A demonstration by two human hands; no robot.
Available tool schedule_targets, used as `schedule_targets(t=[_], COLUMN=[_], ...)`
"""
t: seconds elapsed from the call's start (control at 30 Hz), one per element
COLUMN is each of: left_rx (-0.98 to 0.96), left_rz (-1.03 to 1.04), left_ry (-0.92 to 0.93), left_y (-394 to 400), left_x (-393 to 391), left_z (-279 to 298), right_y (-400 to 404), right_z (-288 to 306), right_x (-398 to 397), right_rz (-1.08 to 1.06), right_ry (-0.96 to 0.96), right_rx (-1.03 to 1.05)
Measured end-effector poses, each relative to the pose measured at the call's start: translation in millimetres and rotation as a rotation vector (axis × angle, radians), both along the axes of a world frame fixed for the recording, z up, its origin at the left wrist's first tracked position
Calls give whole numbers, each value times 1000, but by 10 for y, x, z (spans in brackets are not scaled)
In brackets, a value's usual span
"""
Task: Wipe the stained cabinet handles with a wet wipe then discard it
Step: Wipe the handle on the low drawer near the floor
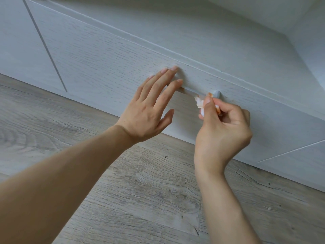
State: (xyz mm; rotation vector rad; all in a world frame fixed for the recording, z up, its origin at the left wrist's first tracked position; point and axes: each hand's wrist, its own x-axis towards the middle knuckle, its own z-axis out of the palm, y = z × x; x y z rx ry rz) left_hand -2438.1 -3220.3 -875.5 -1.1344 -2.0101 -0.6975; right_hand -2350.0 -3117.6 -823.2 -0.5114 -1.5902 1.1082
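- handle (190, 92) is a pale bar on the drawer (109, 67), long axis running left-far to right-near
- left hand (149, 110) flat, fingers spread, tips on its left end
- right hand (223, 127) pinches an orange-stained wipe (200, 103) at its right end

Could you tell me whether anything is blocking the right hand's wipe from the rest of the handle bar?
Yes. The left hand lies open over the handle's left part, fingers across the bar. The right hand pinches the orange-stained wipe near the handle's right end; only the bare stretch between the hands is free.
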Motion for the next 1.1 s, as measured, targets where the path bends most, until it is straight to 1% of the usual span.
schedule_targets(t=[0.13, 0.27, 0.4, 0.53, 0.7, 0.93, 1.1], left_rx=[-17, -51, -54, -39, -44, -50, -48], left_rz=[-4, -17, -29, -20, -20, -8, 3], left_ry=[5, 1, 17, 15, 19, 25, 26], left_y=[-35, -107, -163, -144, -145, -151, -139], left_x=[-19, -45, -80, -72, -74, -81, -86], left_z=[17, 51, 66, 54, 53, 49, 36], right_y=[-153, -134, -156, -111, -130, -282, -219], right_z=[-15, -20, 7, 101, 87, 21, 45], right_x=[-96, -93, -59, 9, 7, 61, 13], right_rz=[92, 21, 65, 83, 57, 19, 81], right_ry=[-54, 16, -38, 6, -9, -80, -87], right_rx=[53, -58, -57, -140, -84, 116, -7])
